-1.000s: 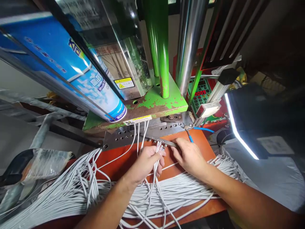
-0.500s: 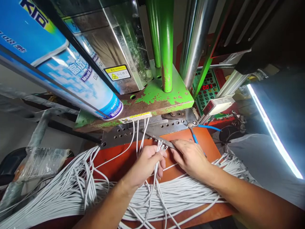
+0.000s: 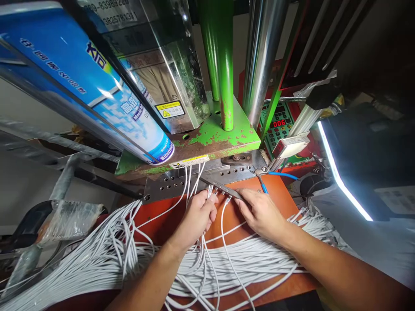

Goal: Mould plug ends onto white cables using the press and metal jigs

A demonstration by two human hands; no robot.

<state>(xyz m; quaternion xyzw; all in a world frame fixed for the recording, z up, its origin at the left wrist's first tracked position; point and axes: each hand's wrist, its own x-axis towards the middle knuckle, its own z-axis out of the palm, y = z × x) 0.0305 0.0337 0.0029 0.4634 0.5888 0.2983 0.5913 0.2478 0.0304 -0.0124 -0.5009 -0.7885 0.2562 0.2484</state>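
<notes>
Here's the left hand (image 3: 201, 211), fingers clenched round a few white cables (image 3: 203, 242) just below their clear plugs (image 3: 210, 190), a close grip that likely stops the ends swinging. And the right hand (image 3: 259, 211) grasps one end of a dark metal bar (image 3: 223, 188), which slants across the far edge of the worktop (image 3: 274, 190), presumably pinched at its end to leave the middle free for the plugs. Whether the bar rests on anything or hangs just above, the view is too cramped to tell. One single cable (image 3: 222, 224) curves away from the bar between the hands, its plug at the bar's near side, no fingers on it. Blue-handled pliers (image 3: 258, 172) sit by the far right corner, probably for easy reach, while the big cable pile (image 3: 249, 255) spreads along the near edge, seemingly to leave the middle free for working.
</notes>
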